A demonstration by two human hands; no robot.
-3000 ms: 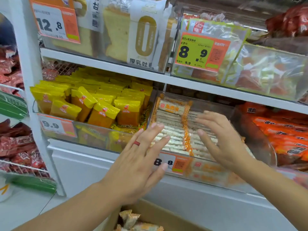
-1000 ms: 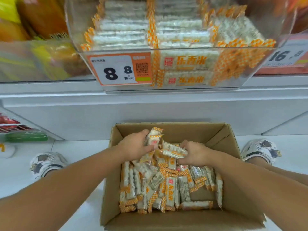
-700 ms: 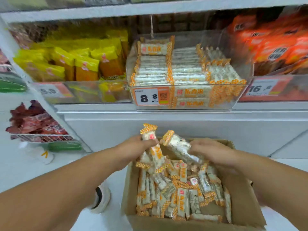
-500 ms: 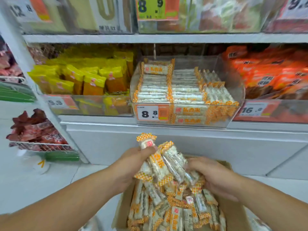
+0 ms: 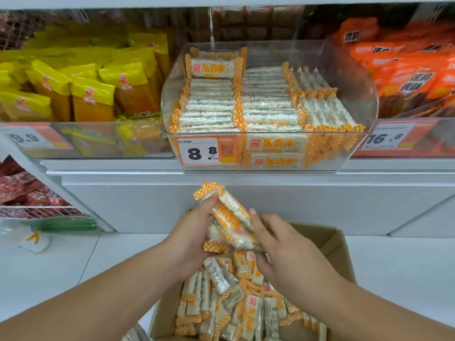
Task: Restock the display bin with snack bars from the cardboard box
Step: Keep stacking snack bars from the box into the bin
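Mid-transfer: the left hand point(image 5: 189, 242) grips a bunch of bars point(image 5: 230, 219) above the box point(image 5: 330, 238), the right hand point(image 5: 283, 249) curled against them, and next they likely need lifting into the far, nearly full bin point(image 5: 354, 146).

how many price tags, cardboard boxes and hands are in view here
price tags: 3
cardboard box: 1
hands: 2, left hand and right hand, both on the snack bars
total: 6
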